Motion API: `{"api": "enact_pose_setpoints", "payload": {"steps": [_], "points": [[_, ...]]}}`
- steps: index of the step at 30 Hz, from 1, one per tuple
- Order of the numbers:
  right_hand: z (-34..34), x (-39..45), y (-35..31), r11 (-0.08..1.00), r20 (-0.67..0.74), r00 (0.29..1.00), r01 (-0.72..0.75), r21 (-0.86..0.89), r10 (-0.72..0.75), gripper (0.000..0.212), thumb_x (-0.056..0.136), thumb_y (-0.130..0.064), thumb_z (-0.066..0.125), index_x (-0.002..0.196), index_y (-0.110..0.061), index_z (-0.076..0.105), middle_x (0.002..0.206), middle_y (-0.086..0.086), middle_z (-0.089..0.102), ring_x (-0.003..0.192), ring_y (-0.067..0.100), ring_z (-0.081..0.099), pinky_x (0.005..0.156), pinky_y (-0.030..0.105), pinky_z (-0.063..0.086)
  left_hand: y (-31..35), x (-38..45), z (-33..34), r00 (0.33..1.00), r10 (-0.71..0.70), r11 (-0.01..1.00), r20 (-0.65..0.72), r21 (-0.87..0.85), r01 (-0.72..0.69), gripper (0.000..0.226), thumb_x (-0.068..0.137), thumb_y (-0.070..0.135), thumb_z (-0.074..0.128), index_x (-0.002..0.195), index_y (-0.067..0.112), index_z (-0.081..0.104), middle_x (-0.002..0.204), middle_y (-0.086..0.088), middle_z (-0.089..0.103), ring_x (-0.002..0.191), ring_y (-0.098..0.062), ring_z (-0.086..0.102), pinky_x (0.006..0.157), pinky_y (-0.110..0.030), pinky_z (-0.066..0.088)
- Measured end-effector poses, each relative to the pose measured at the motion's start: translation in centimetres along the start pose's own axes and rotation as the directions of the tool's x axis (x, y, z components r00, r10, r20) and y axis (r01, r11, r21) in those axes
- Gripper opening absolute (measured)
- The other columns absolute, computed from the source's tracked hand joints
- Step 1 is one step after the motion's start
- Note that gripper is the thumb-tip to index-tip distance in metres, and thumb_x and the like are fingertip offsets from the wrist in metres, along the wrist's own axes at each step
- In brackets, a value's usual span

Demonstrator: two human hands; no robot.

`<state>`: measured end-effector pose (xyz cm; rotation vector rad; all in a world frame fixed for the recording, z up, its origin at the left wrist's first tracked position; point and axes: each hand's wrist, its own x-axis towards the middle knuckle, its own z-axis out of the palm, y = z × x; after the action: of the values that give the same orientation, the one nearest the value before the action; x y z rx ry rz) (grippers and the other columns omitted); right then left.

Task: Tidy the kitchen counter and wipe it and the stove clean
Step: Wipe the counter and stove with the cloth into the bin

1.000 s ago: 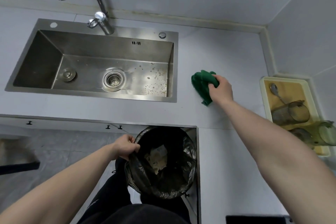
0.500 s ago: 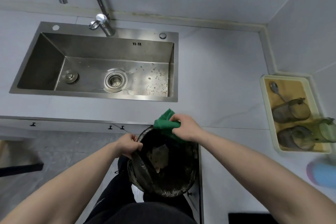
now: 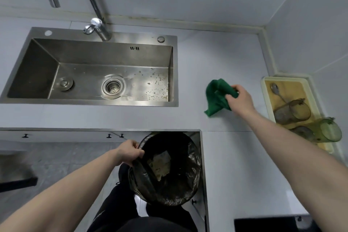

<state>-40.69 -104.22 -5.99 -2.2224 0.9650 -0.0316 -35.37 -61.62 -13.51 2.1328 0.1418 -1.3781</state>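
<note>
Cloth on the counter, bin held at the edge.

Right hand (image 3: pixel 240 100) grips the green cloth (image 3: pixel 216 98), bunched on the counter (image 3: pixel 226 58) right of the sink (image 3: pixel 94 69), its lower corner trailing on the surface. Left hand (image 3: pixel 130 151) pinches the black liner at the bin (image 3: pixel 167 169) rim, below the sink's right end. A tray (image 3: pixel 263 88) sits further right of the sink.

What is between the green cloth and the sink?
Only bare grey counter lies between the green cloth, gripped by the right hand, and the sink, as the head view shows.
</note>
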Motion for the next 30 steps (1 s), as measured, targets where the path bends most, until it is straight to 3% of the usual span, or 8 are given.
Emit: {"api": "enact_pose_setpoints", "payload": {"steps": [5, 9, 12, 17, 20, 23, 26, 30], "points": [[2.4, 0.6, 2.6, 0.953, 0.06, 0.979, -0.176, -0.245, 0.196, 0.053, 0.087, -0.018, 0.061, 0.136, -0.013, 0.043, 0.132, 0.013, 0.057, 0.116, 0.038, 0.055, 0.094, 0.041, 0.047, 0.1, 0.1, 0.1, 1.0, 0.002, 1.0, -0.02, 0.017, -0.002, 0.017, 0.074, 0.012, 0.068, 0.083, 0.01, 0.055, 0.079, -0.012, 0.064, 0.066, -0.026, 0.07, 0.056, -0.036, 0.061], [6.0, -5.0, 1.7, 0.945, 0.056, 0.993, -0.082, -0.318, 0.104, 0.05, 0.083, -0.016, 0.063, 0.13, -0.014, 0.046, 0.132, 0.007, 0.054, 0.118, 0.033, 0.047, 0.091, 0.039, 0.046, 0.0, 0.1, 0.1, 1.0, 0.016, 1.0, -0.017, 0.026, -0.015, 0.014, 0.076, 0.012, 0.067, 0.084, 0.01, 0.056, 0.078, -0.011, 0.064, 0.067, -0.025, 0.069, 0.06, -0.04, 0.063], [8.8, -9.5, -0.3, 0.967, 0.13, 0.989, -0.034, -0.251, 0.069, 0.042, 0.078, -0.014, 0.061, 0.118, -0.02, 0.051, 0.122, -0.001, 0.055, 0.11, 0.027, 0.05, 0.085, 0.034, 0.044, -0.1, 0.2, 0.0, 1.0, 0.026, 0.999, -0.001, 0.028, -0.026, 0.016, 0.073, 0.012, 0.067, 0.085, 0.01, 0.057, 0.078, -0.012, 0.063, 0.068, -0.028, 0.068, 0.066, -0.049, 0.063], [12.6, -16.8, -3.9, 0.994, 0.339, 0.935, -0.101, -0.032, 0.106, 0.031, 0.072, -0.014, 0.057, 0.097, -0.032, 0.049, 0.096, -0.005, 0.062, 0.089, 0.022, 0.059, 0.073, 0.03, 0.045, -0.6, 1.3, -1.1, 0.997, 0.063, 0.993, 0.033, 0.095, -0.066, 0.028, 0.055, 0.027, 0.068, 0.078, 0.013, 0.059, 0.07, -0.011, 0.062, 0.063, -0.025, 0.065, 0.064, -0.058, 0.06], [13.8, -20.8, -5.2, 0.98, 0.258, 0.953, -0.182, 0.076, 0.157, 0.03, 0.073, -0.018, 0.059, 0.097, -0.034, 0.049, 0.095, -0.007, 0.063, 0.083, 0.015, 0.06, 0.07, 0.032, 0.047, -1.1, 2.2, -1.6, 0.996, 0.078, 0.985, 0.045, 0.149, -0.084, 0.034, 0.05, 0.031, 0.069, 0.076, 0.014, 0.057, 0.072, -0.011, 0.062, 0.064, -0.026, 0.065, 0.062, -0.057, 0.061], [13.9, -24.7, -6.2, 0.921, 0.095, 0.957, -0.289, 0.26, 0.273, 0.026, 0.076, -0.016, 0.063, 0.093, -0.032, 0.052, 0.09, -0.011, 0.064, 0.082, 0.011, 0.061, 0.068, 0.027, 0.048, -1.1, 1.9, -2.0, 0.991, 0.124, 0.971, 0.045, 0.199, -0.131, 0.032, 0.059, 0.028, 0.071, 0.082, 0.01, 0.058, 0.077, -0.011, 0.066, 0.066, -0.028, 0.068, 0.059, -0.045, 0.064], [13.8, -29.0, -7.1, 0.849, -0.066, 0.912, -0.349, 0.396, 0.405, 0.024, 0.079, -0.017, 0.066, 0.092, -0.032, 0.054, 0.091, -0.011, 0.065, 0.083, 0.009, 0.063, 0.071, 0.027, 0.051, -1.4, 1.4, -3.0, 0.982, 0.177, 0.94, 0.063, 0.285, -0.188, 0.028, 0.067, 0.027, 0.071, 0.085, 0.009, 0.06, 0.077, -0.009, 0.068, 0.064, -0.023, 0.067, 0.052, -0.03, 0.055], [14.2, -34.3, -8.1, 0.774, -0.184, 0.823, -0.395, 0.496, 0.538, 0.024, 0.079, -0.017, 0.067, 0.093, -0.033, 0.055, 0.094, -0.011, 0.066, 0.087, 0.01, 0.065, 0.077, 0.034, 0.056, -2.7, 0.9, -4.6, 0.969, 0.221, 0.887, 0.115, 0.39, -0.248, 0.03, 0.066, 0.032, 0.071, 0.089, 0.014, 0.064, 0.082, -0.005, 0.072, 0.072, -0.021, 0.069, 0.062, -0.03, 0.056]]}}
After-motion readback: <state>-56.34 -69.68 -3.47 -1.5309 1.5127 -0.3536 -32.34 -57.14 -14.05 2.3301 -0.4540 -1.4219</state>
